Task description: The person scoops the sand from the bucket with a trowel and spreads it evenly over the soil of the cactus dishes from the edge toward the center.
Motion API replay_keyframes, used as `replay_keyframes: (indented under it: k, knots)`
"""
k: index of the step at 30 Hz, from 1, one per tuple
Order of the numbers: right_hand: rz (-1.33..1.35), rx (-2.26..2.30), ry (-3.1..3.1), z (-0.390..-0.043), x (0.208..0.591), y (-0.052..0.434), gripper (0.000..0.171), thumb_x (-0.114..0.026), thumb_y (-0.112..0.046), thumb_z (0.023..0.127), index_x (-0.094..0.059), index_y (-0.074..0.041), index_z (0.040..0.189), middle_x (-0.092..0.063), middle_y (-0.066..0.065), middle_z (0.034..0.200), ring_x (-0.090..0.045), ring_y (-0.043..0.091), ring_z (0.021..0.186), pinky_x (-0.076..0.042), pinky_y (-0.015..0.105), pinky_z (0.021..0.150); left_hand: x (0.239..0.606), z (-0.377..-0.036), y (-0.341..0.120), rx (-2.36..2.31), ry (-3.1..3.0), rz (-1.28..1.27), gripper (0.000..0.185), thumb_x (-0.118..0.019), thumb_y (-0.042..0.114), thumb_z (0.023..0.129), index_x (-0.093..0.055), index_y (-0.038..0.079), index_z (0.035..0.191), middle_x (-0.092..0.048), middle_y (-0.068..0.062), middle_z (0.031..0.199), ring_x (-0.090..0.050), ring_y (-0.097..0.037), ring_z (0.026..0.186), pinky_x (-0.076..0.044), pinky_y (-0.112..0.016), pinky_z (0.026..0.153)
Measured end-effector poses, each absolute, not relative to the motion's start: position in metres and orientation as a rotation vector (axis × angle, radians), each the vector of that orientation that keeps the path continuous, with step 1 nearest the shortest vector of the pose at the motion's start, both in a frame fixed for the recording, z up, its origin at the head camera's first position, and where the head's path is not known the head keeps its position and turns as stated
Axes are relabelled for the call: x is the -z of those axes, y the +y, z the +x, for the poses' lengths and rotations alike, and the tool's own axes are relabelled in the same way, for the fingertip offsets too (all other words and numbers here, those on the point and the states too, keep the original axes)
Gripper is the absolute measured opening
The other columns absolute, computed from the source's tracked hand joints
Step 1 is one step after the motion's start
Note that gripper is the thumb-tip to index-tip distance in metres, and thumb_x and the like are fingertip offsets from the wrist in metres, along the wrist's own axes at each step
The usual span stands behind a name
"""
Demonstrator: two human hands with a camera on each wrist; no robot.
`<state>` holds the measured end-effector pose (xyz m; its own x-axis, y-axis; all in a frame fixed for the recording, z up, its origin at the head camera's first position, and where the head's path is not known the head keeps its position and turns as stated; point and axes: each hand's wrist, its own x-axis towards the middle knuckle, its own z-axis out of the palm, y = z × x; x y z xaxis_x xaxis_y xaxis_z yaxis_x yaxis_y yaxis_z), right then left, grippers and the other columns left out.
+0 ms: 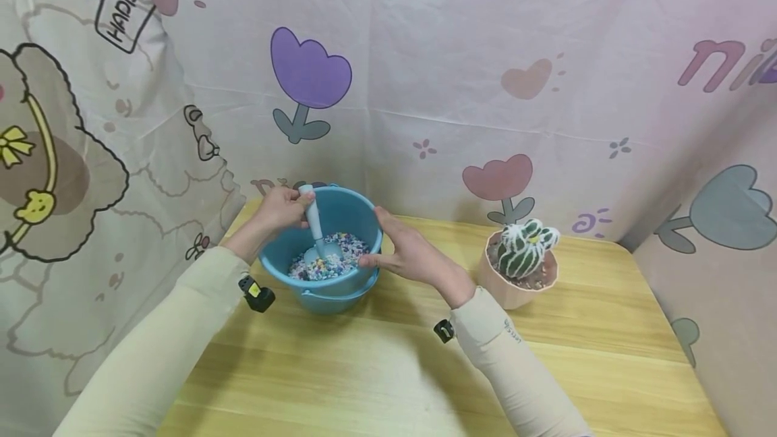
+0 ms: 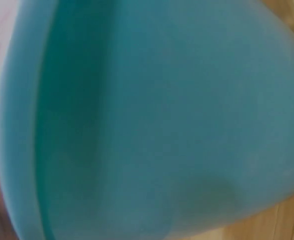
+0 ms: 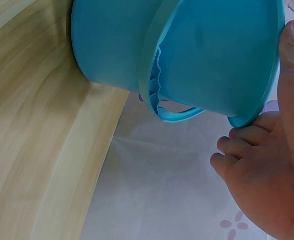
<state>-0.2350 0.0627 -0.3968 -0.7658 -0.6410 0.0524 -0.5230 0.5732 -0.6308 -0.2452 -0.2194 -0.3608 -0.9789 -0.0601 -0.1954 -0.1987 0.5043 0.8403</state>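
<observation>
On the table stands a blue bucket [image 1: 358,204] with small multicoloured pebbles [image 1: 349,246] inside. My left hand [image 1: 281,210] is over its left rim, pinching the pale blue handle of a small toy shovel [image 1: 313,218]. The shovel's blade lies down among the pebbles. From the right, my right hand [image 1: 415,248] holds the bucket's rim, thumb toward the front and fingers toward the back. In the left wrist view the bucket's outer wall [image 2: 176,110] hides most of the left hand. The right wrist view shows the right hand's fingers [image 3: 236,145] curled at the rim.
A potted cactus [image 1: 527,255] in a pale pink pot [image 1: 504,288] stands to the right of the bucket. The bucket's handle [image 1: 340,297] hangs down its front. Behind the wooden table [image 1: 364,383] hangs a printed cloth [image 1: 419,73].
</observation>
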Motion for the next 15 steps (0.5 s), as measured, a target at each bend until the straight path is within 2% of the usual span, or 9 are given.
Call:
replay_keyframes:
  k: [8,15]
  knots:
    - [-0.998,0.949,2.628,-0.2352,0.3977,0.0631,0.115,-0.074,-0.064,0.089,-0.012,-0.012,0.17,-0.013,0.009,0.177,-0.02,0.028,0.163,-0.027,0.048,0.133,0.3593,-0.2415,-0.22,-1.499,2.598,-0.266,0.054,-0.04,0.031,0.116,-0.054,-0.015,0.14,-0.064,-0.033,0.128,-0.071,-0.041,0.119,-0.062,-0.047,0.104]
    - [-1.026,0.923,2.655,-0.236,0.3971,0.0653,0.113,-0.074,-0.065,0.09,-0.013,-0.012,0.17,-0.016,0.01,0.177,-0.022,0.028,0.163,-0.027,0.048,0.134,0.357,-0.2425,-0.2207,-1.574,2.542,-0.271,0.057,-0.036,0.032,0.117,-0.048,-0.016,0.146,-0.061,-0.035,0.134,-0.066,-0.045,0.127,-0.06,-0.043,0.104]
